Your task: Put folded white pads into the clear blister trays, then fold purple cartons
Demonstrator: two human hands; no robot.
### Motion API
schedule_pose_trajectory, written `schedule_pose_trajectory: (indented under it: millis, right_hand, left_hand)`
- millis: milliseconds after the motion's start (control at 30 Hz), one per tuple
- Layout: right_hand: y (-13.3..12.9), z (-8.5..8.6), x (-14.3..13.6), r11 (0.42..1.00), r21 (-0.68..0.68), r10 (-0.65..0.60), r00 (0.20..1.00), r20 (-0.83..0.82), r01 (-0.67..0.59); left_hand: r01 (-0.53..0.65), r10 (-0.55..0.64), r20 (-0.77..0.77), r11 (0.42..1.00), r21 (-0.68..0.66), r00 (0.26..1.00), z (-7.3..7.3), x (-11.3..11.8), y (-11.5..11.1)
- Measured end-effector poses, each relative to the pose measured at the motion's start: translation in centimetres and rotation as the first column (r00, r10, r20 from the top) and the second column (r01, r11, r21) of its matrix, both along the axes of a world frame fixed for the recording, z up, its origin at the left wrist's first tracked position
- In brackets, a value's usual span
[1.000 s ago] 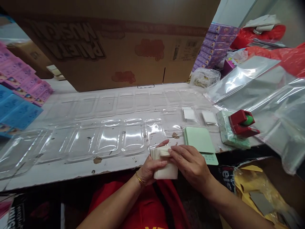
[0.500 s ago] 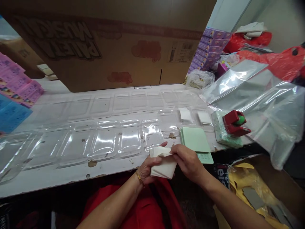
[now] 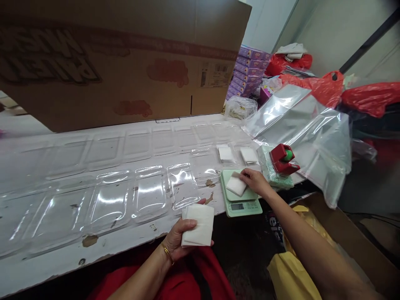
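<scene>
Left hand (image 3: 178, 236) closest, gripping stack of white squares (image 3: 200, 224), thumb on top, by front edge of table (image 3: 108, 241). Beyond, right hand (image 3: 256, 181) pinching white pad (image 3: 236, 186) by edge over green scale (image 3: 250, 194); full contact hard to tell. Farther, clear trays (image 3: 150, 192) in rows, then big carton (image 3: 131, 79).

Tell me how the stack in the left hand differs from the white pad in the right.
Place: the stack in the left hand is away from the scale; the white pad in the right hand is on it.
Thickness: the stack shows several layers; the white pad looks thinner.
Grip: the thumb lies across the stack; fingertips pinch the white pad's edge.
Both are pale, flat and squarish.
</scene>
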State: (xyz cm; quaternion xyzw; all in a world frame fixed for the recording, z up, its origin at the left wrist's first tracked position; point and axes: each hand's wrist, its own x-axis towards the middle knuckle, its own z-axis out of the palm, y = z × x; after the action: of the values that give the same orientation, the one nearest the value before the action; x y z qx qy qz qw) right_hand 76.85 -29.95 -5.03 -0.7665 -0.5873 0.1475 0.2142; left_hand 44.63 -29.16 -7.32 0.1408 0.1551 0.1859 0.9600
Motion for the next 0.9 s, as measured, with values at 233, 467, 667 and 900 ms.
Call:
schedule_pose_trajectory:
  millis: [233, 467, 667, 900]
  right_hand:
    - [-1.2, 0.8, 0.5, 0.968, 0.248, -0.045, 0.944, 0.327, -0.040]
    - [-2.9, 1.7, 1.8, 0.942, 0.334, -0.114, 0.970, 0.213, 0.037]
    - [-2.7, 1.7, 1.4, 0.938, 0.342, -0.120, 0.978, 0.173, 0.055]
    - [-2.1, 2.2, 0.1, 0.963, 0.260, -0.099, 0.992, 0.080, 0.075]
  left_hand:
    - [0.017, -0.018, -0.021, 1.000, -0.024, 1.000, 0.1, -0.1, -0.1]
    - [0.057, -0.056, -0.057, 0.998, 0.016, 0.997, 0.4, 0.3, -0.3]
    - [0.036, -0.036, -0.055, 0.999, 0.011, 0.998, 0.5, 0.4, -0.6]
    - [0.046, -0.045, -0.055, 0.999, 0.017, 0.997, 0.6, 0.4, -0.6]
